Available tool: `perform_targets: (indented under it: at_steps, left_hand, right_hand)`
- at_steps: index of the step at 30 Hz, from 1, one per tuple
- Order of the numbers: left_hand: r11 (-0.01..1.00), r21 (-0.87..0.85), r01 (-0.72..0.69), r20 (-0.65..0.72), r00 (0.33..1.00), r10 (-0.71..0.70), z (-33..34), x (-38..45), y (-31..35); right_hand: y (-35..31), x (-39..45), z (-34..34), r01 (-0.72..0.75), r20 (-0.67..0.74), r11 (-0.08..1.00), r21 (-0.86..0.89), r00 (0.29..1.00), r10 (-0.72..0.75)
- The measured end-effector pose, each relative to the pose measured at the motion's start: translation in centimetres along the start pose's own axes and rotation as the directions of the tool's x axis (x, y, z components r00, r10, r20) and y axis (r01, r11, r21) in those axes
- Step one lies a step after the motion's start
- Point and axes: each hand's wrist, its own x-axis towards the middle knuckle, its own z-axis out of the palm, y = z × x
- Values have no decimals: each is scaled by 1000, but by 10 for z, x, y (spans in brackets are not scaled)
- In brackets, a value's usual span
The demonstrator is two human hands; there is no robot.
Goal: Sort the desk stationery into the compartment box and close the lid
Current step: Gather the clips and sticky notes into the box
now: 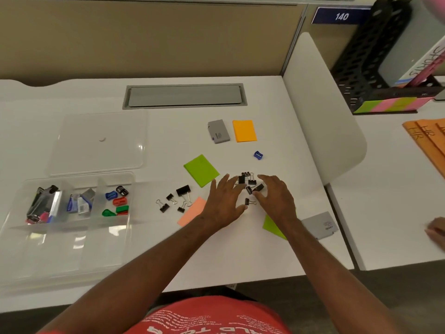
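A clear compartment box (72, 237) sits at the left of the white desk, holding staplers, erasers and several coloured sharpeners (116, 201). Its clear lid (101, 141) lies flat behind it. My left hand (222, 203) and my right hand (274, 198) hover with fingers spread on either side of a cluster of small black binder clips (250, 184). More binder clips (177, 198) lie loose to the left. A blue sharpener (258, 155), green (201, 170), orange (244, 130) and pink (192, 212) sticky pads and a grey staple box (218, 131) lie scattered.
A second green pad (272, 225) and a grey box (320, 225) lie under my right forearm. A grey cable hatch (184, 95) is set in the desk's back. A white divider (320, 112) separates the neighbouring desk, where another person's hand (437, 231) shows.
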Motion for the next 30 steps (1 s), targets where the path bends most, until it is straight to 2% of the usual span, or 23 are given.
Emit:
perform_targets:
  at_steps: [6, 11, 15, 20, 25, 30]
  left_hand:
    - [997, -39, 64, -23, 998, -65, 2, -4, 0]
    - [972, -180, 151, -135, 975, -177, -9, -30, -25]
    - [945, -229, 233, -240, 928, -287, -19, -53, -49]
    - [900, -299, 317, -289, 869, -402, -24, -71, -72]
    - [889, -324, 325, -296, 857, -421, -24, -75, -77]
    - [904, -308, 295, -292, 875, -385, -24, -65, -72]
  right_hand:
    - [5, 9, 6, 94, -11, 993, -78, 995, -95]
    - [16, 20, 1, 99, -57, 991, 95, 994, -93]
    - [14, 44, -8, 39, -100, 972, 233, 995, -15]
    - [4, 90, -17, 15, -137, 991, 132, 991, 3]
    - [-9, 128, -15, -12, -2, 995, -103, 1000, 12]
    - [-14, 137, -5, -1, 90, 977, -211, 996, 21]
